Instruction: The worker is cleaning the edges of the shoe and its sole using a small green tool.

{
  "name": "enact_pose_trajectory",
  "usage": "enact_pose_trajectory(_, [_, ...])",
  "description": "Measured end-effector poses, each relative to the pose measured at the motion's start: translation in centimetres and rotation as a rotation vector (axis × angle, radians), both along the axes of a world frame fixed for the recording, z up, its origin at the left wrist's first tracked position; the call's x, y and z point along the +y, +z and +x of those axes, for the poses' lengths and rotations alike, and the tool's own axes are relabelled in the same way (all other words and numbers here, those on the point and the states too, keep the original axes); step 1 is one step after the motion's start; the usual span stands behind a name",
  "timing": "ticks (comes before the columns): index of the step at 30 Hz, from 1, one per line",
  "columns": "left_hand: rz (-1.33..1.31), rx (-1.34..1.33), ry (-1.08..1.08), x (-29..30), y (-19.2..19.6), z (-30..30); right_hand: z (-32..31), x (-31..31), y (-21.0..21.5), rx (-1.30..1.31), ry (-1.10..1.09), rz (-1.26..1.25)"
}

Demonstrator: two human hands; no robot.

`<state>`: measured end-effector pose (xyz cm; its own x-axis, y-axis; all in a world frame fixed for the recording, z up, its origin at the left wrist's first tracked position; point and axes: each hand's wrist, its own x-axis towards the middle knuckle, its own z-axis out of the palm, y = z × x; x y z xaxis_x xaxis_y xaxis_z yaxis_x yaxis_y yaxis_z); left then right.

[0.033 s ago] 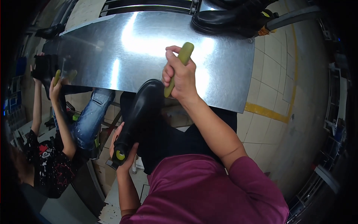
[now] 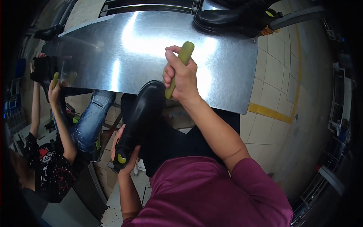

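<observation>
A glossy black boot [image 2: 147, 100] lies across my lap, its toe at the front edge of the metal bench. My left hand [image 2: 132, 159] is wrapped around its shaft near the opening, where a yellow-green patch shows inside. Above and right of the toe, my right hand [image 2: 181, 75] grips a slim olive-green bar [image 2: 186, 53] with rounded ends. The bar slants, its upper end sticking out past the thumb and its lower end near the boot's toe. From this view I cannot tell whether that lower end touches the boot.
The shiny metal bench [image 2: 94, 49] spans the space before me. More black boots [image 2: 223, 20] stand at its far right corner, near a grey curved tube [image 2: 298, 18]. At left, a co-worker [image 2: 49, 162] holds another black boot [image 2: 44, 70] and a similar green bar [image 2: 55, 78].
</observation>
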<state>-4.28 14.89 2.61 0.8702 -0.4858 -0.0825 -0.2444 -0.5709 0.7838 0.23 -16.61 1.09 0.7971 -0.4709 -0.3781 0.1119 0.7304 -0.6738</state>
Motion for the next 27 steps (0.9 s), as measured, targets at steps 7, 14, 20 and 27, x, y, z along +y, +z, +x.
enact_pose_trajectory(7, [0.003,-0.084,-0.225,0.2,0.1,2.5,2.8,-0.5,0.6,0.099,0.228,-0.082])
enact_pose_trajectory(14, [-0.091,-0.059,-0.3,1.8,-1.5,4.1,5.8,-0.6,1.2,0.222,0.436,-0.137])
enact_pose_trajectory(20, [-0.139,-0.052,-0.274,2.8,-2.4,4.5,7.2,0.0,1.8,0.296,0.526,-0.268])
enact_pose_trajectory(27, [-0.104,0.087,-0.169,0.5,2.6,8.6,6.9,-0.6,1.8,0.265,0.568,-0.311])
